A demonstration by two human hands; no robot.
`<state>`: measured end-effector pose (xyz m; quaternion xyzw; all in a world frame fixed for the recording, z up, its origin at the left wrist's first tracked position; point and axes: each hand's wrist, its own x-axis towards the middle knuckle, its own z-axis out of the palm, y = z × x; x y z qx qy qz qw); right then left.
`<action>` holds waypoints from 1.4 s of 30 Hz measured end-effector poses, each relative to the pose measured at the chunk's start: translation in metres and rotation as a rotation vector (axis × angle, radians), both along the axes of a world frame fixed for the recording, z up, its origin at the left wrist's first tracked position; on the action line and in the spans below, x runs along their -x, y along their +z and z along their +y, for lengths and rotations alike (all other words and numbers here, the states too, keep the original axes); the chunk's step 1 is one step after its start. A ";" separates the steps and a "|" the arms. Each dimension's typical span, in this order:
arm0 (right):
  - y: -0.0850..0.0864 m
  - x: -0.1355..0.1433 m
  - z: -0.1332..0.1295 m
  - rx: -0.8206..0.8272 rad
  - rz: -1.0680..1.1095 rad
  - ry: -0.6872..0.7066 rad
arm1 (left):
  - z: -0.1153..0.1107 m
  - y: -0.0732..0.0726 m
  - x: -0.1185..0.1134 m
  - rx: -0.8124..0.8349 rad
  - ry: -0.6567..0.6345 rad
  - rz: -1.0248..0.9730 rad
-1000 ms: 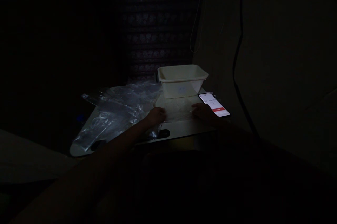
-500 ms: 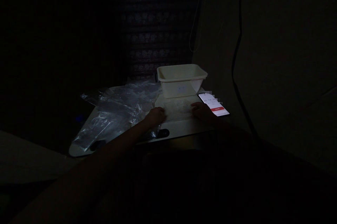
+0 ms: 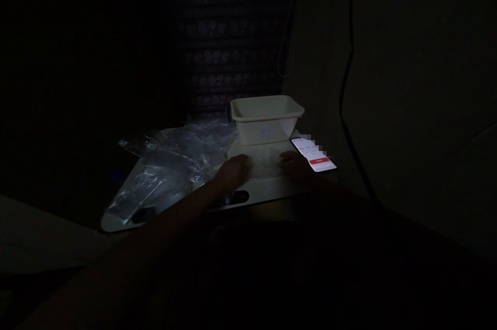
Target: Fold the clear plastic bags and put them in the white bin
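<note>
crinkled clear plastic (image 3: 264,162), tapered cream tub (image 3: 267,131), glossy flat phone (image 3: 319,160)

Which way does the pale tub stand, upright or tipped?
Upright: the tub has its open rim facing up and its narrower base down on the white table.

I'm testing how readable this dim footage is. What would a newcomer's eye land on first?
Probably the phone, its lit screen glowing at the table's right side. Next, the pale tub standing behind the two hands, then the shiny clear plastic spread over the left of the table.
</note>
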<state>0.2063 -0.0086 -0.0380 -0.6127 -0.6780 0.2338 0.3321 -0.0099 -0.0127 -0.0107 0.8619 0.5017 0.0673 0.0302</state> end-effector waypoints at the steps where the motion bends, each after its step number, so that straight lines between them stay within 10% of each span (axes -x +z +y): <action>1: 0.000 0.000 0.000 -0.002 0.000 0.003 | -0.002 -0.004 -0.003 0.006 -0.022 0.042; 19: 0.015 0.005 0.003 -0.236 -0.385 -0.080 | -0.011 -0.016 -0.013 0.045 0.033 0.285; 28: 0.005 0.071 0.009 -0.473 -0.649 0.386 | -0.013 -0.008 -0.016 0.107 0.079 0.288; 42: -0.017 0.059 0.011 -0.370 -0.846 0.319 | -0.014 -0.010 -0.016 0.111 0.107 0.289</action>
